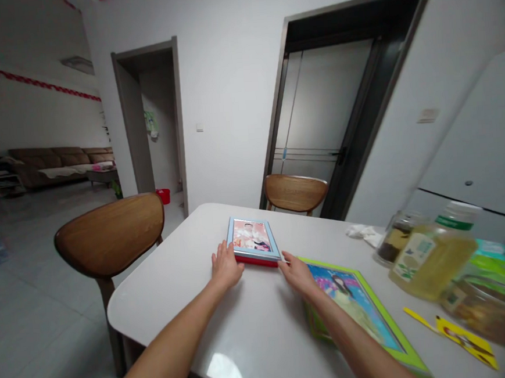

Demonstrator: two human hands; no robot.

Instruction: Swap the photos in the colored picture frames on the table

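A light-blue picture frame (251, 235) with a photo of a person in pale clothing lies on the white table. A red edge (257, 261) shows under its near side; whether it is a second frame I cannot tell. My left hand (226, 265) grips the near left corner, thumb along the front edge and fingers at the side. At the near right corner, my right hand (294, 272) holds on with its fingertips. Beneath my right forearm rests a larger green-bordered picture (378, 295) of a long-haired figure, partly covered by the arm.
On the right of the table (172, 282) stand a bottle of yellow liquid (432, 256), a dark-filled jar (398, 238) and a clear container (489, 310). A yellow packet (465, 338) and crumpled tissue (364, 234) lie near them. Wooden chairs stand left (116, 234) and behind (296, 191).
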